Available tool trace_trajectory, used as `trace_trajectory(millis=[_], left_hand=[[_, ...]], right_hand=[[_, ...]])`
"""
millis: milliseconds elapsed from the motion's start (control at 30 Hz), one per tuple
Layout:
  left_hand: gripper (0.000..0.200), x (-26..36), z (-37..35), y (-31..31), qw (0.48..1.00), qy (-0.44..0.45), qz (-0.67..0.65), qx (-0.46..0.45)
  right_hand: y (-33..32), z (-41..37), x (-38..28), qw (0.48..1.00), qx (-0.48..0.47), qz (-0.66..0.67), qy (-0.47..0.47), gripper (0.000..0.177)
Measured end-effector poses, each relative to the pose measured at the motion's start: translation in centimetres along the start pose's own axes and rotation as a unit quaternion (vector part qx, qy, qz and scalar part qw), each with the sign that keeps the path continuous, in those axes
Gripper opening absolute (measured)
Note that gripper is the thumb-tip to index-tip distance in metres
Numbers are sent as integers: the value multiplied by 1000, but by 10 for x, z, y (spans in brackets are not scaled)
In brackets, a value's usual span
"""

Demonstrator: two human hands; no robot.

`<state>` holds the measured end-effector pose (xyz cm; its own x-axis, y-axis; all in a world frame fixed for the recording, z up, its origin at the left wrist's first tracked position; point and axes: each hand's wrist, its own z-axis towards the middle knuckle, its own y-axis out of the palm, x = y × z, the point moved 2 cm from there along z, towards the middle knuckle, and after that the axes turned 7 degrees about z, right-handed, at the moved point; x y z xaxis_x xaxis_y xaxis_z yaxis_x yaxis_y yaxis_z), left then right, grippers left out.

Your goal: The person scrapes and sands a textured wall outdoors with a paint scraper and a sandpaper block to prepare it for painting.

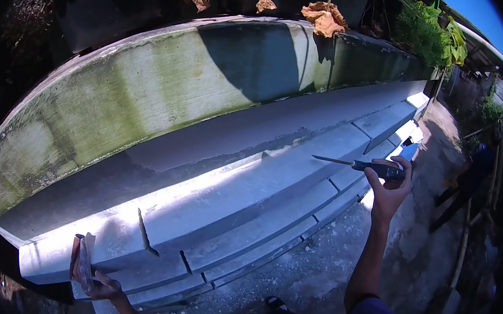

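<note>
My right hand (389,188) grips the dark handle of a narrow trowel (359,165), its thin blade pointing left just above the freshly smoothed grey cement ledge (249,181). My left hand (101,288) is at the lower left, holding a flat reddish-brown float board (79,258) upright against the ledge's front edge. A small dark sliver (145,231) lies on the ledge between the hands. The ledge steps down in several moulded bands below.
A mossy, stained concrete wall (149,86) rises behind the ledge. Dry leaves (322,15) hang above it, with green plants (424,31) at the far right. Below lies rough gravelly ground (313,272); my sandalled foot (276,308) shows near the bottom.
</note>
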<state>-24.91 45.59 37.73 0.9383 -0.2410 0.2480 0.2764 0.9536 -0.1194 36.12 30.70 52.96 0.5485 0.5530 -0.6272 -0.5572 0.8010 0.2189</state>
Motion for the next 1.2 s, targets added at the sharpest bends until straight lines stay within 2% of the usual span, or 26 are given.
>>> trace_trajectory(millis=[33,67,133,200,233,333,367,467,500,600,700,800,867,1000,1067,1100,1167,1200], left_hand=[[43,0,-4,3,999,-14,19,33],[47,-4,-2,6,999,-1,-15,28],[56,-5,8,4,996,23,-79,17],[75,1,13,8,993,-14,-120,0],[79,22,25,6,992,-10,-128,-3],[86,63,46,-2,993,-5,-118,-3],[87,67,46,-4,995,-11,-94,3],[69,24,19,4,985,-62,-152,44],[70,10,13,3,982,-79,-162,56],[71,8,13,2,983,-89,-147,70],[73,6,12,-2,984,-90,-133,73],[75,1,7,-3,984,-96,-128,76],[76,-4,7,-2,984,-99,-128,74],[78,-13,4,5,982,-107,-139,62],[79,-17,6,11,983,-105,-148,42],[80,-14,8,12,984,-97,-148,26],[78,18,23,6,988,-60,-144,3],[77,40,33,1,989,-38,-142,-7]], right_hand=[[0,11,5,999,-21,-7,-42,55],[3,18,6,998,-37,-4,-49,48],[16,33,18,986,-110,94,-78,43],[27,44,26,966,-159,199,-32,40],[33,53,29,962,-173,198,-72,36],[49,72,32,927,-152,341,-28,29],[58,78,28,936,-115,326,-70,23],[68,86,46,910,-74,385,-134,25],[84,85,45,924,-11,354,-142,31],[119,77,75,963,-7,259,-76,30],[103,84,46,944,17,308,-116,30],[101,91,32,908,42,410,-75,33],[113,87,49,938,34,341,-53,34],[111,87,40,937,25,345,-46,34],[107,87,34,930,45,360,-49,35],[116,86,58,947,33,303,-106,34],[120,86,89,967,11,215,-140,34],[118,84,72,963,15,228,-140,33]])
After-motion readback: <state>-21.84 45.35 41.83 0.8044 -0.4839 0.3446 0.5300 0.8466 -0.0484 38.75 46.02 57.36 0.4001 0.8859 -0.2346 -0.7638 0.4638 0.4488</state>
